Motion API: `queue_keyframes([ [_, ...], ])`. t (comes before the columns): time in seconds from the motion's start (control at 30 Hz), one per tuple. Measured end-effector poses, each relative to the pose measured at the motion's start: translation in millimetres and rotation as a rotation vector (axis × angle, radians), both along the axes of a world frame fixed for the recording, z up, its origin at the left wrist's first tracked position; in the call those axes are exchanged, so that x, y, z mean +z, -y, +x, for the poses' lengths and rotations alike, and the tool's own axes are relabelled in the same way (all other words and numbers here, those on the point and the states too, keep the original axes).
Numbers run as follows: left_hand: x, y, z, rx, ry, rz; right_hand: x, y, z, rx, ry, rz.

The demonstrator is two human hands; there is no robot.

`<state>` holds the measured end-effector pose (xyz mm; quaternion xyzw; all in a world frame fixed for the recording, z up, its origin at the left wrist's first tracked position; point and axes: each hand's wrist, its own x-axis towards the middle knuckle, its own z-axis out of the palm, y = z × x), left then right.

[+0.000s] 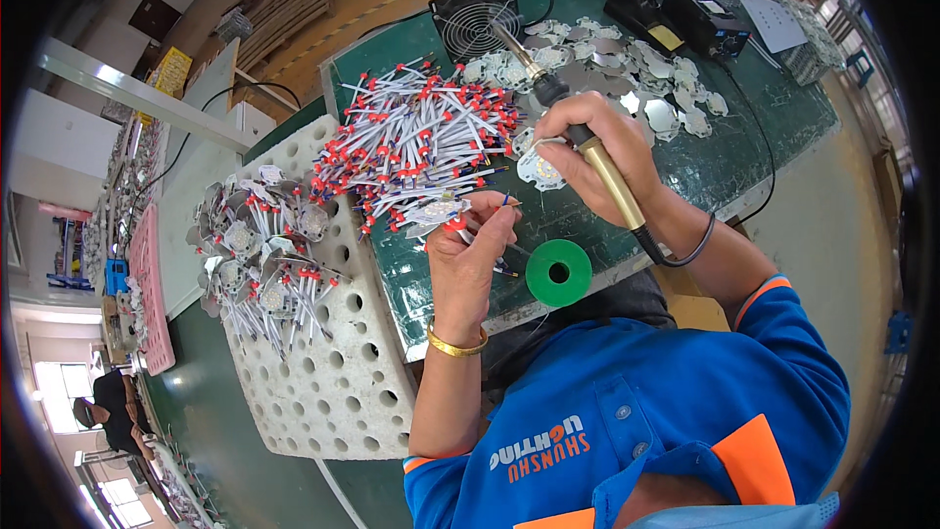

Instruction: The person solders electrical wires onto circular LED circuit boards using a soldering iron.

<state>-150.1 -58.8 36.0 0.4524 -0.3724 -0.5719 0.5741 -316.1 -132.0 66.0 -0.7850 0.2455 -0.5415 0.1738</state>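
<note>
My right hand [599, 152] grips a soldering iron [587, 142] with a yellow and black handle, its metal tip pointing up toward the small fan [473, 20]. Under this hand lies a round white LED board [540, 171]. My left hand [472, 255] pinches a short red-and-white wire lead [482, 217] close to that board. Its wrist wears a gold bangle. A heap of red-tipped white wire leads [416, 142] lies just left of both hands on the green mat [744, 147].
A green solder spool [558, 273] sits at the bench edge. Loose metal LED plates [627, 69] spread behind the iron, near a black soldering station [707, 20]. A white perforated tray [333, 372] holds several finished wired boards [259, 255]. Another person [113, 411] works far left.
</note>
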Motion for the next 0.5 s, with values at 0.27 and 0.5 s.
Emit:
queue_keyframes([
  [0.27, -3, 1, 1, 0.127, 0.229, -0.053, -2, 2, 14, 0.122, -0.046, 0.091],
  [0.5, -5, 0, 7, 0.090, 0.244, -0.101, 3, 2, 16, 0.196, -0.133, 0.108],
])
